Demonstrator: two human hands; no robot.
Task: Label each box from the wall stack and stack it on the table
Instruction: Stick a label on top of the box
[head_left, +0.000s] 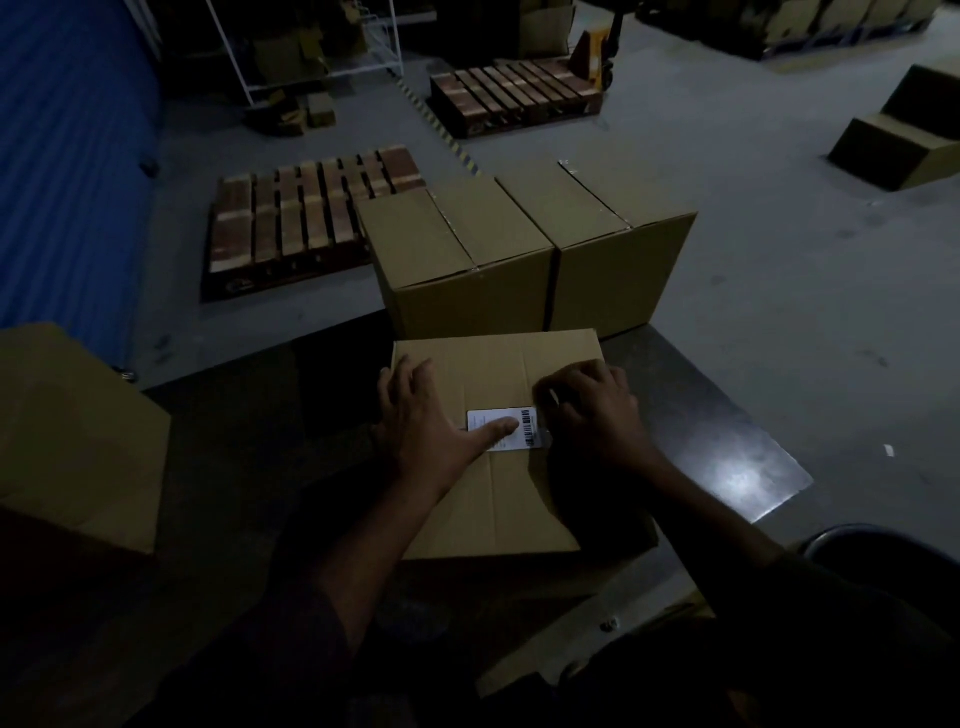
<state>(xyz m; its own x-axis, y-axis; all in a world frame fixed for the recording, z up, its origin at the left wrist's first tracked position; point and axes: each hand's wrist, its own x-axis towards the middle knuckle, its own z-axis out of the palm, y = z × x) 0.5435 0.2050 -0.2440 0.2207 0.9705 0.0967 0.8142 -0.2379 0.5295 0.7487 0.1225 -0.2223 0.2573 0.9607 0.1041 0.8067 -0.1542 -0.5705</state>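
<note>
A cardboard box (498, 499) lies on the dark table (691, 410) right in front of me. A white barcode label (506, 418) sits on its top face. My left hand (421, 421) lies flat on the box, its thumb pressing the label down. My right hand (592, 410) has its fingers curled at the label's right edge, where they seem to pinch or peel something thin. Two closed boxes (457, 260) (618, 244) stand side by side at the table's far edge, just behind the box under my hands.
Another cardboard box (72, 431) stands at the table's left. Wooden pallets (291, 218) (514, 93) lie on the grey floor beyond, with a pallet jack (597, 52) behind one. More boxes (904, 135) sit at far right. A blue wall (67, 156) runs along the left.
</note>
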